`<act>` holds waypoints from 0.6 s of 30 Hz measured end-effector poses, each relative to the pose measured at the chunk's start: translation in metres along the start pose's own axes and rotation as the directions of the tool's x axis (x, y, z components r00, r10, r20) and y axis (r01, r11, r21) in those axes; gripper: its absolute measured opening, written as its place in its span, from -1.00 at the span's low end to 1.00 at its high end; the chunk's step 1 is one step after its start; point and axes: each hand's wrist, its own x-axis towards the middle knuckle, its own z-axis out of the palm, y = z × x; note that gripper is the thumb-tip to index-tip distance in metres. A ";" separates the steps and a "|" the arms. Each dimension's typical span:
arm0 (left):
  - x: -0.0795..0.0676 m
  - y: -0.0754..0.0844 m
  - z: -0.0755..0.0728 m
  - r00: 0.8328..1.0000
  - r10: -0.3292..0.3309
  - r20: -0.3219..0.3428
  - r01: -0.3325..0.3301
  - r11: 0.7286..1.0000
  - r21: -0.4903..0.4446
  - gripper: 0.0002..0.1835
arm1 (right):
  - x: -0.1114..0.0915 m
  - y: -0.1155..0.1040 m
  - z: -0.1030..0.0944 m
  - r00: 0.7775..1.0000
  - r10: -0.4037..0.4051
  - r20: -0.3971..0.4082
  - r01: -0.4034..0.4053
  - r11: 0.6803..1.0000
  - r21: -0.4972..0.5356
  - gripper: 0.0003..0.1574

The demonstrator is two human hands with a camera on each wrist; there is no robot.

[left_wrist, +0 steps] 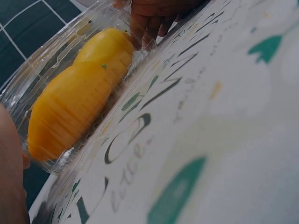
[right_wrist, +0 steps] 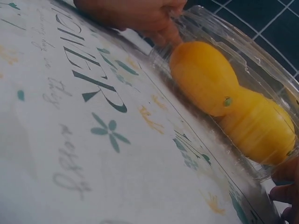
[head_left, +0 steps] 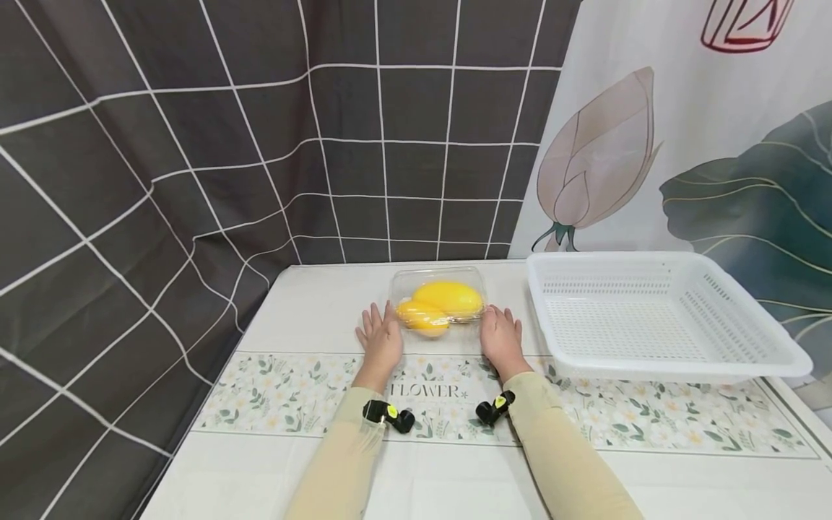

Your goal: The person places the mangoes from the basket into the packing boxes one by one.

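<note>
A clear plastic box (head_left: pixel 406 278) stands on the table with two smooth yellow oval fruits, like mangoes, inside. The bigger-looking fruit (head_left: pixel 451 297) lies behind the other fruit (head_left: pixel 419 315). At the box's left end, my left hand (head_left: pixel 380 343) touches its side with fingers spread. My right hand (head_left: pixel 502 338) is against the opposite end, fingers extended. Both wrist views show the fruits through the clear wall, the left wrist view with the far hand's fingers (left_wrist: pixel 154 25) beside the box. Part of each hand is cut off in its own wrist view.
To the right is a white perforated plastic basket (head_left: pixel 650 365). The white tablecloth (head_left: pixel 260 469) has a floral band with lettering. Behind hang a dark grid-patterned curtain (head_left: pixel 416 170) and a pale curtain (head_left: pixel 617 43) with plant prints.
</note>
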 end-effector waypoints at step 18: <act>0.001 -0.004 0.011 1.000 -0.001 0.011 0.000 1.000 0.013 -0.36 | 0.010 0.014 -0.004 0.994 -0.031 -0.104 0.030 1.000 -0.004 -0.22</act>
